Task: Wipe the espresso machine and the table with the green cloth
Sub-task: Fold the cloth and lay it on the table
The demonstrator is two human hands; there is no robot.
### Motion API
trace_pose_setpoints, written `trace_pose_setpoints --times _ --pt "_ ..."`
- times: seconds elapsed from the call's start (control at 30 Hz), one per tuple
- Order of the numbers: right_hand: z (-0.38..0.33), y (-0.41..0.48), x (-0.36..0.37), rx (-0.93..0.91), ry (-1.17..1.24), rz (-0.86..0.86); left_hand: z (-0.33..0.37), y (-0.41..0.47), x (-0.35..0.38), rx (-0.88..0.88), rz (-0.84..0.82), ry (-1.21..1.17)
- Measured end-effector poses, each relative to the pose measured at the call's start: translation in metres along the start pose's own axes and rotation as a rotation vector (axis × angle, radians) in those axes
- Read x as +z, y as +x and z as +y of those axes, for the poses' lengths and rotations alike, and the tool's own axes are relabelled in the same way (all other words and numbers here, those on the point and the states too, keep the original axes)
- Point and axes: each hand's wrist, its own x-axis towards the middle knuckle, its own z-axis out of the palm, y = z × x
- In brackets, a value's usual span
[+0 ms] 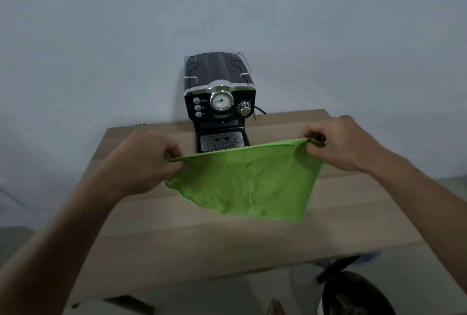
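Starting nearest, a dark rounded object (353, 294) sits below the table's near right corner, perhaps a stool, though the blur hides what it is. Past it the wooden table (227, 246) runs away from the viewer. Over its middle the green cloth (247, 183) hangs in the air, pulled taut along its top edge between both hands, with its lower edge drooping toward the wood. The left hand (146, 160) pinches the left corner between curled fingers and thumb. The right hand (338, 145) pinches the right corner the same way, a little farther off. Beyond the cloth the black espresso machine (219, 97) stands upright at the table's far edge against the pale wall (101, 36), apart from the cloth (its drip tray shows just over the taut edge). By my reading, wiping has not yet begun. The cloth is only being spread open, so both the machine and the table are left to do.
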Motion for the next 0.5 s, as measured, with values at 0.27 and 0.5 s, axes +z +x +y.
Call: trace_pose_setpoints --times 0.27,0.5 --pt "-0.008 0.034 0.005 -0.058 0.020 -0.167 -0.018 0.021 -0.023 -0.069 -0.110 -0.010" --pt "0.052 0.104 0.140 -0.005 -0.125 -0.365 -0.065 0.106 0.134 -0.236 -0.195 0.106"
